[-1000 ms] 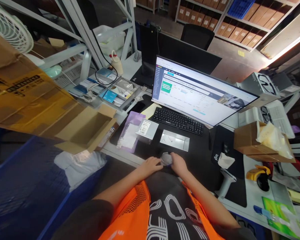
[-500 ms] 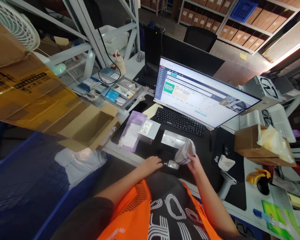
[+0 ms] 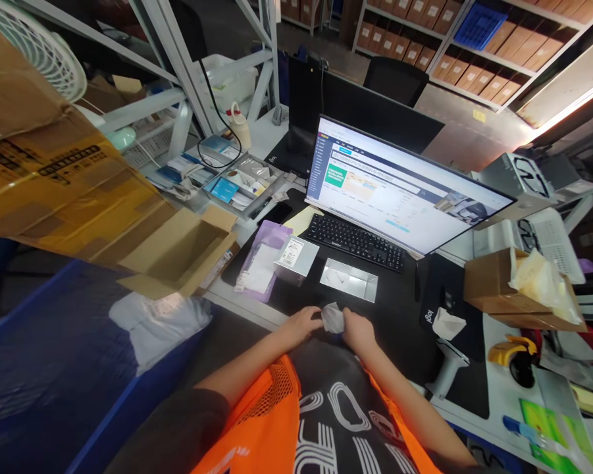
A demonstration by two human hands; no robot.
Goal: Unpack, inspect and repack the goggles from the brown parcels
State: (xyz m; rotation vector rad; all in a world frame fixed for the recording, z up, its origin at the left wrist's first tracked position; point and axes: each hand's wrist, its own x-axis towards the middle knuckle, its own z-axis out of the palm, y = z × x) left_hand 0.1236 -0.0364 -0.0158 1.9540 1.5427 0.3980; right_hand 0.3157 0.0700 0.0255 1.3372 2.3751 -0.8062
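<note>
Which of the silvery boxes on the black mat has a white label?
The left box, nearest the purple pouch; the right box shows no label.

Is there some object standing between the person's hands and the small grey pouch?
Nothing visible stands between them. The right hand holds the grey pouch at its right side, and the left hand is at its left edge. The open silver box lies beyond, not between.

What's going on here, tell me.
A person's right hand grips a pale pouch, with the left hand at its other side, near the front edge of the desk. Just beyond lies an open silver box; left of that, a labelled box sits by a purple bag. Keyboard and lit monitor stand farther back.
</note>
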